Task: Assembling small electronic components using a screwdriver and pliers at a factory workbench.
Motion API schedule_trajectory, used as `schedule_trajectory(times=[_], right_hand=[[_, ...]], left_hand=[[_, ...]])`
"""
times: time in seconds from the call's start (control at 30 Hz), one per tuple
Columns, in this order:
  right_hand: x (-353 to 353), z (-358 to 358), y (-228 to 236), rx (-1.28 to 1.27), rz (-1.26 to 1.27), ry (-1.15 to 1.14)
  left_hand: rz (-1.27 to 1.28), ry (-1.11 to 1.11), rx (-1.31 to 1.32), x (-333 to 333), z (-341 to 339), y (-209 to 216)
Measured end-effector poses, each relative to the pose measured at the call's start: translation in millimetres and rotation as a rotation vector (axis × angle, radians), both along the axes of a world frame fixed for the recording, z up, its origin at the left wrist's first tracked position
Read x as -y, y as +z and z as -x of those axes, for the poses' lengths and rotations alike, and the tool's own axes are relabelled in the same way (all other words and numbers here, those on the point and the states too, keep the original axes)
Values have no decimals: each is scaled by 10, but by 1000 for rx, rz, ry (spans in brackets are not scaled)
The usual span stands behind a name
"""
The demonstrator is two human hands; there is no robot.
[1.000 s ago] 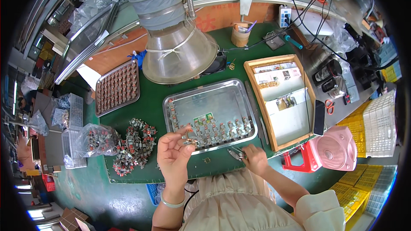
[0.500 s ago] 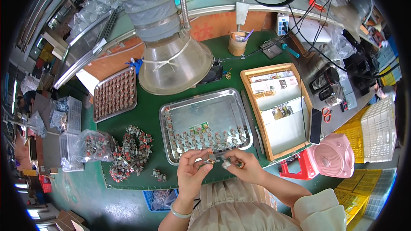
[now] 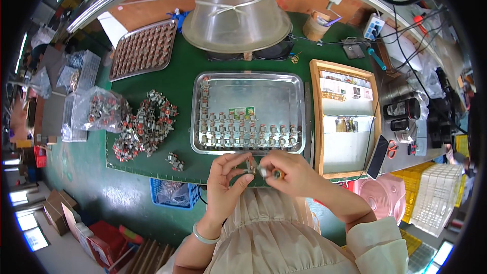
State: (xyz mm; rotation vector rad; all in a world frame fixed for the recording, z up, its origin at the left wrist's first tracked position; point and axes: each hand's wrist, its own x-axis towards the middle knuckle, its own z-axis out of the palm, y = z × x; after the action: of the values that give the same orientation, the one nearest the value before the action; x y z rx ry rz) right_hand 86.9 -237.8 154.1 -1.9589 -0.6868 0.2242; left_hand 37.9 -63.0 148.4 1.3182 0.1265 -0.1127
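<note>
In front of my body, just off the near edge of the metal tray (image 3: pixel 299 142), both hands are raised close together. Thumb and fingers of my left hand (image 3: pixel 227 180) pinch a small metal component (image 3: pixel 250 165) with a reddish-brown part. My right hand (image 3: pixel 297 173) is closed around a slim tool (image 3: pixel 277 173) with an amber-coloured end; its kind is hidden by the fingers. A silvery piece (image 3: pixel 262 170) shows at the right fingertips, near the component. Similar components (image 3: pixel 231 129) stand in rows in the tray's near half and along its left side.
A heap of loose components (image 3: pixel 147 127) lies to the left, beside a filled plastic bag (image 3: pixel 99 111). Behind it stands a full second tray (image 3: pixel 143 49). A fume hood (image 3: pixel 236 20) hangs over the back. Rightward are a wooden-framed box (image 3: pixel 375 137), a phone (image 3: pixel 377 158) and scissors (image 3: pixel 391 149).
The view has tilted downward, so the table sits higher in the picture. Both hands stay close together on the same small pieces, with only slight finger movement.
</note>
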Motion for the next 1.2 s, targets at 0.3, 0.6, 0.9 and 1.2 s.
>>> schedule_trajectory(times=[0.3, 0.6, 0.9, 1.2], right_hand=[[346, -790, -1146, 419, 418, -122], [262, -904, -1302, 428, 509, 3], [263, -860, -1223, 143, 419, -161], [-518, -214, -883, -355, 24, -108]], left_hand=[[-579, 185, -69, -534, 145, -536], [-1344, 143, 132, -1244, 178, -819], [-1523, -119, 74, -1610, 50, -1074], [-1352, -211, 29, -1222, 41, -1021]])
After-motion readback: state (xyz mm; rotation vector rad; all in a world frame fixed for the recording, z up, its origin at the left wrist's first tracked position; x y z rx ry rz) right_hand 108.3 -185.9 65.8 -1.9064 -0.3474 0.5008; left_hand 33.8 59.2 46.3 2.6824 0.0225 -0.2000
